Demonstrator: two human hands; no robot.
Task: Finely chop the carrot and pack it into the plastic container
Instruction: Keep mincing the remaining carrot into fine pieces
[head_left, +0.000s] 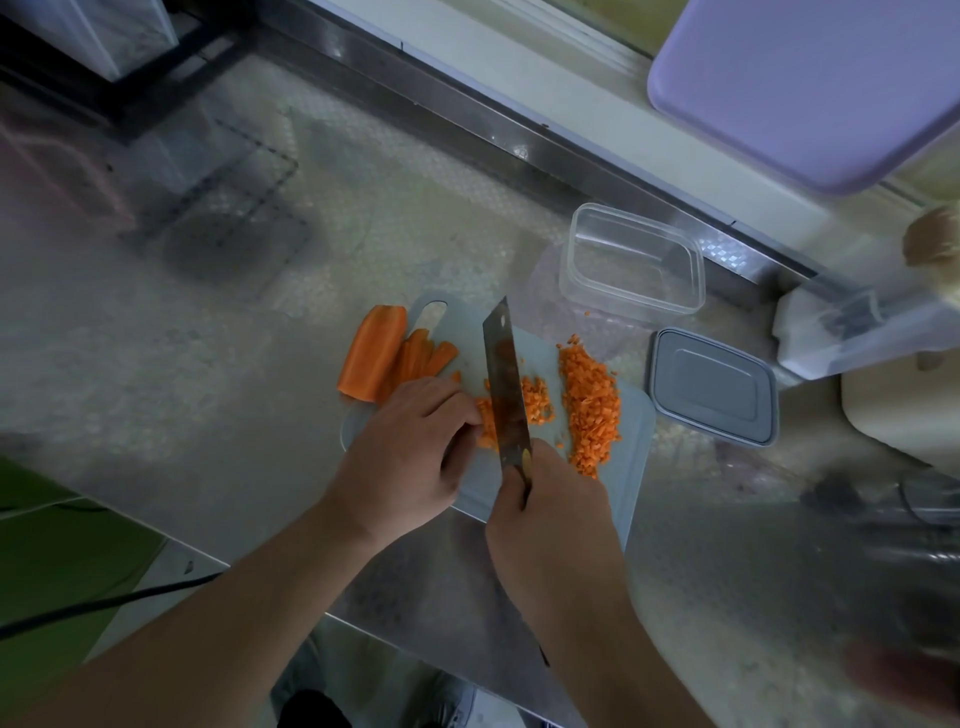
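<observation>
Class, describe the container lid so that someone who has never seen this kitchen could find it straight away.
Start at the pale cutting board in the middle of the steel counter. Just off its right edge lies the lid, flat on the counter, in front of the clear plastic container. It is grey, opaque, rectangular with rounded corners; the container is see-through and empty.

A kitchen: a steel table (156, 364) with a raised metal back edge carries a cutting board (631, 467), a knife (506, 384), chopped carrot (592, 410) and a plastic container (631, 260).
</observation>
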